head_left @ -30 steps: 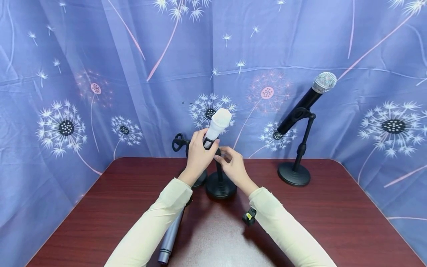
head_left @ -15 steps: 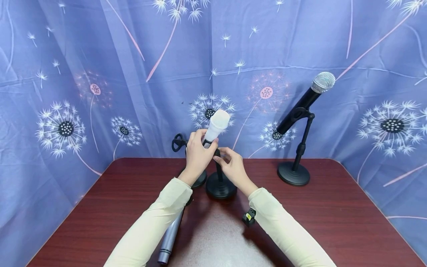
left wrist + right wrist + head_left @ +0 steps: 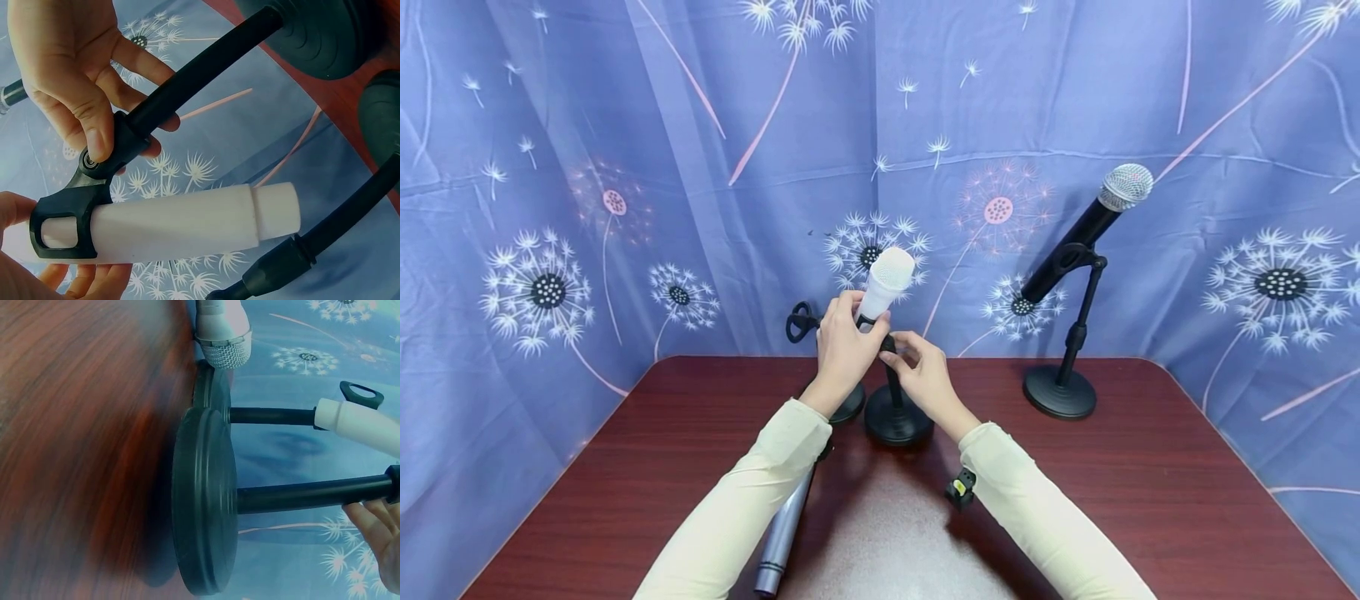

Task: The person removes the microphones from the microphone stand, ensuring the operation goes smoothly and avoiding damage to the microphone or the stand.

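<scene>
A white microphone (image 3: pixel 889 279) sits tilted in the black clip (image 3: pixel 87 219) of the middle stand (image 3: pixel 897 417), its mesh head up. My left hand (image 3: pixel 844 346) grips microphone and clip together, fingers curled round them in the left wrist view. My right hand (image 3: pixel 927 377) is at the joint just below the clip. There its thumb presses the screw (image 3: pixel 91 164) on one side, with the fingers behind the stand's neck. In the right wrist view the white microphone's tail end (image 3: pixel 350 422) shows beside the stand's pole (image 3: pixel 300 495).
Behind my left hand stands another stand with a bare clip (image 3: pixel 802 322). A silver-grey microphone (image 3: pixel 784 533) lies on the table (image 3: pixel 602 508), partly under the left sleeve. At the back right, a stand (image 3: pixel 1062 390) holds a black microphone (image 3: pixel 1078 237). A patterned curtain (image 3: pixel 760 225) hangs behind.
The white microphone has shifted slightly left and down within the clip area, with my left hand still around it. My right hand stays at the joint, almost unmoved.
</scene>
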A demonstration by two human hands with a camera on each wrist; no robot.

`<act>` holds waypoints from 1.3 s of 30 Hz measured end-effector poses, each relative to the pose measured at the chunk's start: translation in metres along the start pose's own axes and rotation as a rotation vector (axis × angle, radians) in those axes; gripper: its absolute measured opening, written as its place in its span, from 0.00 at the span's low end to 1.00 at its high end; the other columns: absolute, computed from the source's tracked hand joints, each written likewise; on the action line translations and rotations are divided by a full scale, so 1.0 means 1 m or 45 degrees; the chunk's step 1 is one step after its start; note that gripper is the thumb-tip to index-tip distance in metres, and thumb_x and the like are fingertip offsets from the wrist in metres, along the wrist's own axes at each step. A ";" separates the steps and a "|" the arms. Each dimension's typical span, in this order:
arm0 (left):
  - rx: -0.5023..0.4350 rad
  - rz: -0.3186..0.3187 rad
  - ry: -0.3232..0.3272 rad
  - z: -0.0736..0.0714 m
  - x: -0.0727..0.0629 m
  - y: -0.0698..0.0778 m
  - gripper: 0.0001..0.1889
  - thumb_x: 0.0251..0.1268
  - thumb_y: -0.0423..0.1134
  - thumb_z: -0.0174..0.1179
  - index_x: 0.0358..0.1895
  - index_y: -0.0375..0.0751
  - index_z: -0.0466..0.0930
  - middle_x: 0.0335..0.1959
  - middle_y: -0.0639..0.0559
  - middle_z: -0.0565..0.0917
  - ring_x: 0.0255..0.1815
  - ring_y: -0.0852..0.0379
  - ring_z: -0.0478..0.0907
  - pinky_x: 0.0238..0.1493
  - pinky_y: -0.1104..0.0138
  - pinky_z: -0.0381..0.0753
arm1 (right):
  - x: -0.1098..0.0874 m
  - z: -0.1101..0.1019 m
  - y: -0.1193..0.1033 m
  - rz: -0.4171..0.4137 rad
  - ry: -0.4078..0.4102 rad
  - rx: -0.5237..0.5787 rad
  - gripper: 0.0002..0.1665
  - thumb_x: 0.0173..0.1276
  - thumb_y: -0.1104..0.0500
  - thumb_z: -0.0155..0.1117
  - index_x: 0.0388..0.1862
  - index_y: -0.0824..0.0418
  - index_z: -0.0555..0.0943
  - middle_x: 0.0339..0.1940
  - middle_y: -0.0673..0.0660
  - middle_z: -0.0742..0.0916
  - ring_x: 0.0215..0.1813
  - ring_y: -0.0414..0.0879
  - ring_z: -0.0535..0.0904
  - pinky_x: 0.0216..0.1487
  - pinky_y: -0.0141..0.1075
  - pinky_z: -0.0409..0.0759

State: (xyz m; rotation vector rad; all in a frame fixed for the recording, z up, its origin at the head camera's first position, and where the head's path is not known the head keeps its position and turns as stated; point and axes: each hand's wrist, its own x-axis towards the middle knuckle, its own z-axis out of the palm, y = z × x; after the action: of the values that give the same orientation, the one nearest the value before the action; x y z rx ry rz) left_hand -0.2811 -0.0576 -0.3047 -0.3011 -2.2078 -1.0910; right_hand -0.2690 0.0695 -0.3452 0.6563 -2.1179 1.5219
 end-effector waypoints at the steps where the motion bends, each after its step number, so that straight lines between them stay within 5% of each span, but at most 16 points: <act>1: -0.003 0.001 -0.002 0.000 0.000 0.000 0.20 0.59 0.43 0.66 0.51 0.38 0.75 0.42 0.42 0.79 0.41 0.46 0.78 0.46 0.49 0.73 | 0.000 0.000 0.000 -0.001 0.001 -0.011 0.13 0.63 0.70 0.65 0.46 0.73 0.80 0.38 0.68 0.86 0.44 0.60 0.84 0.48 0.53 0.79; 39: 0.003 0.039 -0.109 -0.009 0.003 -0.002 0.16 0.62 0.42 0.63 0.47 0.37 0.70 0.38 0.42 0.80 0.37 0.46 0.80 0.35 0.55 0.77 | -0.002 -0.005 0.003 0.020 -0.064 0.040 0.14 0.64 0.70 0.64 0.48 0.73 0.79 0.38 0.68 0.85 0.46 0.61 0.83 0.48 0.54 0.78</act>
State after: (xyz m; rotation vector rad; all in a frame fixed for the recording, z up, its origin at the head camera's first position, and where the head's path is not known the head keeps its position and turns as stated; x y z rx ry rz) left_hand -0.2806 -0.0655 -0.2996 -0.3856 -2.2716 -1.0778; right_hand -0.2689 0.0748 -0.3469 0.6973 -2.1448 1.5652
